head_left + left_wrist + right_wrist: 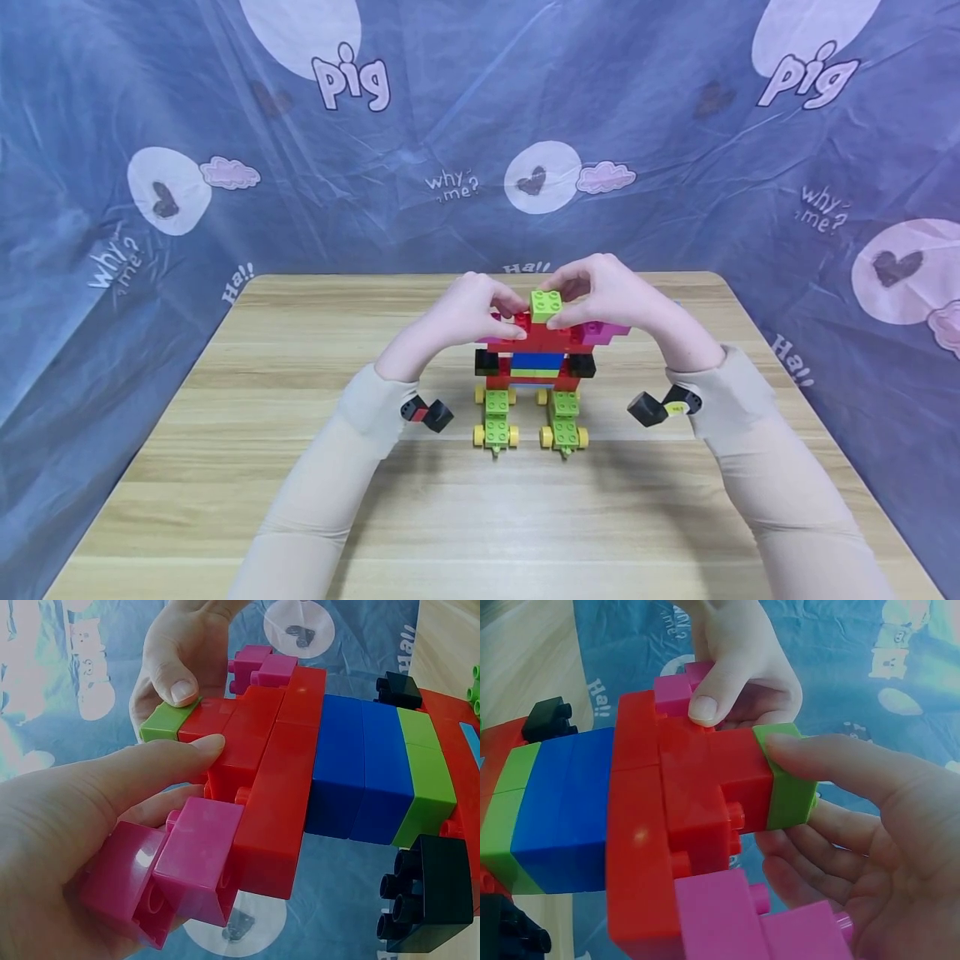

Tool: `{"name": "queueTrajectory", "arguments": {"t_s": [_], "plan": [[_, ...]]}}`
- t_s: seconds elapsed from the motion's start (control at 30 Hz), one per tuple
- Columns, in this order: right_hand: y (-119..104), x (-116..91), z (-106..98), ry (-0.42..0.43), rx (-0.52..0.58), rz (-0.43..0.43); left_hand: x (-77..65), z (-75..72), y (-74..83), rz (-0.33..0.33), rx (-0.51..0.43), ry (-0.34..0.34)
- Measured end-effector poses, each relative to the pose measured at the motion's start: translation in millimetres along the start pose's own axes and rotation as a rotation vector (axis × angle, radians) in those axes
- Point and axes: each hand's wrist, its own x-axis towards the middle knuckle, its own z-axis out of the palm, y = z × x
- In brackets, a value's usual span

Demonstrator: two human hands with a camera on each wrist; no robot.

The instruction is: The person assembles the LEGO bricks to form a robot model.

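Note:
A figure built of toy building bricks stands on the table, with red bricks (543, 340) across its upper part and blue bricks (538, 362) below them. Its top is a light green brick (546, 305). My right hand (611, 289) pinches that green brick (789, 787), thumb on the near face and fingers behind. My left hand (467, 310) grips the figure's red upper part, its thumb (196, 750) on a red brick and its fingers partly hidden behind. Pink bricks (196, 851) stick out at both sides, close to the hands.
Two light green wheeled bases (497, 417) with yellow wheels (582, 437) are under the figure. Black bricks (486, 362) jut from its sides. The wooden table (300, 400) ends at a blue printed cloth (420, 108) at the back and sides.

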Motion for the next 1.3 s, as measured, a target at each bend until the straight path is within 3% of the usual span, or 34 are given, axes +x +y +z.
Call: {"name": "queueTrajectory", "arguments": {"t_s": [0.3,0.47,0.83,1.1,1.3], "plan": [[-1.7,-3.0,-3.3,-0.018,-0.048,-0.075,-0.6,-1.2,-1.0,0.020,0.013,-0.001],[1.7,-9.2,-8.9,0.027,-0.034,-0.107,-0.4,-0.3,-1.0,0.003,0.009,-0.011],[17.7,-33.2,-23.3,0.297,0.064,-0.042,0.1,-0.4,-0.3,-0.007,0.013,-0.014],[59.6,-40.5,-25.0,0.596,0.133,-0.005,-0.3,-0.4,0.3,-0.022,0.008,-0.019],[98.0,-46.8,-22.3,0.696,0.140,0.058,-1.3,-0.8,1.6,-0.026,0.008,-0.018]]}}
